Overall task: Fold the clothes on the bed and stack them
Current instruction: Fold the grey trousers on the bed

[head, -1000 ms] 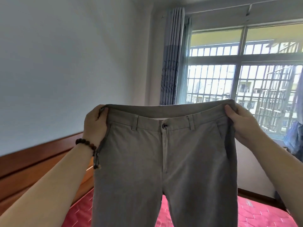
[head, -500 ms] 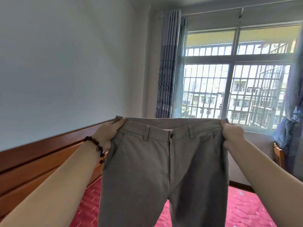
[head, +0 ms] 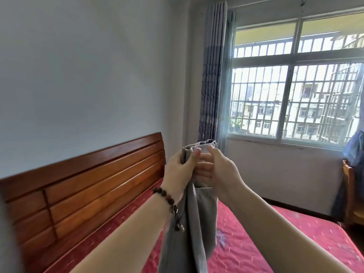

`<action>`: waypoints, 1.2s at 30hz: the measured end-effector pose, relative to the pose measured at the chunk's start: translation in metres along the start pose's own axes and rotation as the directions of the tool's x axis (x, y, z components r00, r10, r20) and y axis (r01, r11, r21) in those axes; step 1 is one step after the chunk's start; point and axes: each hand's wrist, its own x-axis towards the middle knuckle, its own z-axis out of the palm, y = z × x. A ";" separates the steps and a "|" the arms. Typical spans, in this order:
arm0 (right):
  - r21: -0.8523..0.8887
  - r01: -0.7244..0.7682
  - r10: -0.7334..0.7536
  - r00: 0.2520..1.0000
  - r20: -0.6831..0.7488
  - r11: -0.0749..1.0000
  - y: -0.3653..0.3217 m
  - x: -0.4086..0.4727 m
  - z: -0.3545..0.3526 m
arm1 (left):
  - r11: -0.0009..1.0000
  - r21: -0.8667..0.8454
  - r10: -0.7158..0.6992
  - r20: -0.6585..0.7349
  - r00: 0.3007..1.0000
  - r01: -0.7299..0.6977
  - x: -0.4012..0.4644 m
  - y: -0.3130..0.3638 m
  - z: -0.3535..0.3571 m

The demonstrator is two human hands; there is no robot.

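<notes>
Item, nearest: two bare forearms entering from the bottom edge, elbows cut off by the frame. The left wrist carries a dark brown beaded bracelet (head: 165, 195) with a tassel cord hanging from it, its end bead lying against the cloth.

Item: pair of grey woven trousers (head: 192, 223), held up in the air above the bed, waistband doubled side to side so the garment hangs as one narrow column. The lower legs run out of frame at the bottom; whether they reach the mattress cannot be told.

Item: left hand (head: 180, 170), fingers curled round the gathered waistband, thumb pressed on its near face.

Item: right hand (head: 214, 170), directly beside the left and touching it, thumb up against the pale inner lining of the waistband, fingers lying across the fabric below (their tips are hidden behind the left hand and the cloth).

Item: bed with a red quilted cover (head: 275, 239), beneath the trousers.

Item: slatted reddish-brown wooden headboard (head: 88, 184), against the pale wall at left.

Item: wooden chair (head: 352, 196), partly cut off at the right edge.

Item, farthest: blue-grey pleated curtain (head: 212, 75) beside a barred window (head: 295, 91); buildings beyond are indistinct.
</notes>
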 end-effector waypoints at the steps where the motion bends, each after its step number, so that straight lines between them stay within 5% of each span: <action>1: 0.030 -0.038 0.037 0.999 0.036 0.999 -0.003 -0.007 0.003 | 0.998 0.051 0.041 0.042 0.998 -0.043 -0.007 0.002 -0.009; 5: -0.032 -0.041 0.045 0.990 0.131 0.999 -0.009 -0.021 0.014 | 0.981 0.147 0.126 0.009 0.992 -0.126 -0.016 0.013 -0.034; 7: -0.167 0.192 -0.185 0.981 0.055 0.967 -0.008 -0.018 0.009 | 0.997 0.045 0.068 -0.041 0.997 -0.066 -0.015 0.022 -0.045; 9: -0.553 0.394 -0.500 0.865 -0.047 0.734 -0.013 -0.013 -0.007 | 0.999 -0.032 0.042 -0.041 0.998 -0.044 -0.008 0.030 -0.060; 11: -0.695 0.322 -0.517 0.852 -0.083 0.643 -0.013 -0.004 -0.029 | 0.995 -0.091 0.051 0.006 0.999 -0.051 0.001 0.042 -0.079; 13: -0.518 0.215 -0.251 0.968 0.001 0.828 -0.009 0.002 -0.039 | 0.983 -0.180 0.039 0.085 0.996 -0.023 0.011 0.056 -0.098; 15: -0.309 0.123 -0.080 0.986 0.147 0.943 0.000 0.007 -0.029 | 0.978 -0.210 0.033 0.160 0.987 0.001 0.019 0.067 -0.115; 21: -0.215 0.372 -0.383 0.923 -0.014 0.903 -0.002 0.019 0.040 | 0.994 -0.097 0.064 0.136 0.989 -0.051 0.024 0.088 -0.175; 24: -0.222 0.433 -0.445 0.896 -0.001 0.873 -0.012 0.019 0.068 | 0.999 0.032 0.034 0.136 0.990 -0.039 0.024 0.085 -0.196; 27: -0.206 0.457 -0.453 0.889 0.069 0.865 -0.015 0.014 0.080 | 0.995 -0.027 0.093 0.016 0.996 -0.093 0.029 0.088 -0.204; 31: -0.490 0.366 -0.341 0.929 0.143 0.791 -0.016 0.003 0.074 | 0.983 -0.123 0.140 0.002 0.990 -0.138 0.030 0.088 -0.207; 34: -0.614 0.429 -0.534 0.845 0.015 0.663 -0.015 -0.002 0.075 | 0.988 -0.104 0.123 0.076 0.989 -0.115 0.028 0.090 -0.207; 36: -0.563 0.448 -0.569 0.821 -0.049 0.695 -0.009 -0.009 0.076 | 0.986 -0.091 0.146 0.100 0.984 -0.137 0.032 0.094 -0.204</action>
